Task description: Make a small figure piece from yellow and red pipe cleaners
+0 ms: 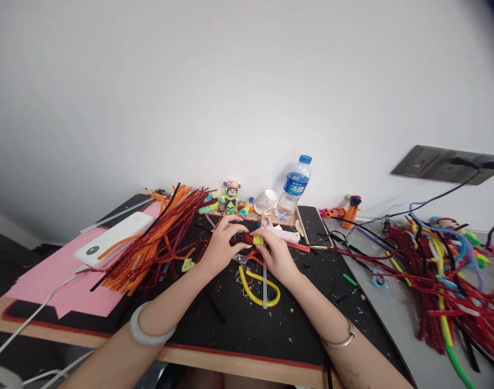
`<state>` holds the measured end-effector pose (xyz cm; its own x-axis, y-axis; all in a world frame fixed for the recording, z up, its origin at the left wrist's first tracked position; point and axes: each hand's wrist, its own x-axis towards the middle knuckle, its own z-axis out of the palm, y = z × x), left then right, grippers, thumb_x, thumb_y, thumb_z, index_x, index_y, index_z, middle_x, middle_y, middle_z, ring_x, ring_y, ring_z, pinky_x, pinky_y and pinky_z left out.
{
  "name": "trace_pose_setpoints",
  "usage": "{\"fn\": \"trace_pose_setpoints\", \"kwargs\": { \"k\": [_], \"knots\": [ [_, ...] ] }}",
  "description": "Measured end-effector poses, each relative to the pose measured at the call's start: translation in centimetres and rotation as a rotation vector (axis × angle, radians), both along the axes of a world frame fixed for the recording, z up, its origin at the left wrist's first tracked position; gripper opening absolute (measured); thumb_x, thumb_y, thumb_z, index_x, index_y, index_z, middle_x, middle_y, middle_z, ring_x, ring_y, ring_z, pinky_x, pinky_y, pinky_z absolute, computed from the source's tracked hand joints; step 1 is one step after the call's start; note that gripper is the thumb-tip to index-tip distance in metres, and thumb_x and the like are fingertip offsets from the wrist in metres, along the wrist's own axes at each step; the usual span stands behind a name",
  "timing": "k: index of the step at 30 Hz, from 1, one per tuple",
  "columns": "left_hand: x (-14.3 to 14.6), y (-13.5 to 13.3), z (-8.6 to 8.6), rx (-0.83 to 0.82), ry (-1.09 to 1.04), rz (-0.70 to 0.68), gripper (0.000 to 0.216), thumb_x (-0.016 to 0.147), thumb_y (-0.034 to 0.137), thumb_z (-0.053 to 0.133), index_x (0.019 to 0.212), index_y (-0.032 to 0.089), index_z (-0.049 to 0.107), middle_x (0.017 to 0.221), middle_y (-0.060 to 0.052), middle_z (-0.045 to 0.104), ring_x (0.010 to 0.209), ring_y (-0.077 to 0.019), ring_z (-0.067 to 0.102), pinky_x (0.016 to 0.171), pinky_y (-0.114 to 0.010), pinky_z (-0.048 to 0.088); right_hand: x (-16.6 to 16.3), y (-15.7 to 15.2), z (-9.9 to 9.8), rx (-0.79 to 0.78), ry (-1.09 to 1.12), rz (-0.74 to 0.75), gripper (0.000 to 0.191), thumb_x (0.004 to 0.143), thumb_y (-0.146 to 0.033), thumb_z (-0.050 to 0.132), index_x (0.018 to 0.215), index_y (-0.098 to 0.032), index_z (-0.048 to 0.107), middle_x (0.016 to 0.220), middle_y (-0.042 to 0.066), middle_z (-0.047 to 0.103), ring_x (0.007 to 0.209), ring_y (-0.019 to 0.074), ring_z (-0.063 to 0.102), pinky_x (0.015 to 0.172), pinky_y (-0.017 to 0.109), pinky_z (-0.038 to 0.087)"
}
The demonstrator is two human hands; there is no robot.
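Both hands meet over the middle of the black mat around a small dark-red and yellow fuzzy pipe-cleaner piece (257, 239). My left hand (224, 243) pinches its dark-red end, thumb and forefinger curved round. At the yellow end, my right hand (277, 253) grips with the fingertips. Just below the fingers lies a metal tool (241, 260), partly hidden, and a yellow loop (259, 303) curves beneath it. A pale narrow strip (265, 286) crosses the loop. Behind my right hand rests a pink glue gun (286, 234), partly covered.
On the left, orange and red pipe cleaners (149, 243) cover pink paper (64, 270) beside a white power bank (113, 237). A water bottle (294, 189), paper cup (265, 201) and small figure (231, 197) stand behind. More pipe cleaners (428, 292) heap at right. Scraps dot the mat (247, 335).
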<state>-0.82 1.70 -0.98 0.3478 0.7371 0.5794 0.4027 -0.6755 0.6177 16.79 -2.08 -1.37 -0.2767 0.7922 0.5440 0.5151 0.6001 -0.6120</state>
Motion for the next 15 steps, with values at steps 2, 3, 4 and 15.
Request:
{"fn": "trace_pose_setpoints", "kwargs": {
  "k": [2, 3, 4, 15],
  "knots": [
    [0.00, 0.04, -0.03, -0.002, -0.010, -0.006, 0.025, 0.069, 0.013, 0.066, 0.092, 0.020, 0.059, 0.111, -0.006, 0.047, 0.100, -0.0195, 0.054, 0.092, -0.039, 0.044, 0.02, 0.01, -0.02, -0.005, -0.005, -0.004, 0.027, 0.084, -0.011, 0.043, 0.107, -0.021, 0.053, 0.104, 0.008, 0.060, 0.098, 0.0203, 0.055, 0.087, 0.036, 0.043],
    [0.01, 0.05, -0.04, -0.003, -0.014, -0.009, 0.026, 0.069, 0.013, 0.066, 0.093, 0.020, 0.058, 0.112, -0.006, 0.046, 0.100, -0.0193, 0.054, 0.092, -0.038, 0.045, 0.03, 0.01, -0.01, -0.009, -0.008, -0.004, 0.027, 0.084, -0.011, 0.043, 0.107, -0.021, 0.053, 0.104, 0.008, 0.060, 0.099, 0.0201, 0.055, 0.087, 0.036, 0.043],
    [0.02, 0.05, -0.06, -0.003, -0.015, -0.010, 0.027, 0.069, 0.013, 0.066, 0.093, 0.020, 0.058, 0.112, -0.006, 0.046, 0.100, -0.0193, 0.054, 0.092, -0.038, 0.045, 0.05, 0.00, 0.01, -0.011, -0.009, -0.004, 0.027, 0.084, -0.011, 0.043, 0.107, -0.021, 0.053, 0.104, 0.008, 0.060, 0.099, 0.0199, 0.055, 0.088, 0.035, 0.043],
    [0.02, 0.02, 0.07, -0.003, 0.012, -0.002, 0.017, 0.069, 0.014, 0.065, 0.085, 0.019, 0.060, 0.110, -0.006, 0.048, 0.101, -0.0209, 0.053, 0.095, -0.041, 0.042, 0.07, -0.12, 0.05, -0.009, -0.032, -0.021, 0.026, 0.084, -0.011, 0.044, 0.106, -0.020, 0.052, 0.104, 0.008, 0.060, 0.098, 0.0201, 0.055, 0.086, 0.035, 0.043]
  ]
}}
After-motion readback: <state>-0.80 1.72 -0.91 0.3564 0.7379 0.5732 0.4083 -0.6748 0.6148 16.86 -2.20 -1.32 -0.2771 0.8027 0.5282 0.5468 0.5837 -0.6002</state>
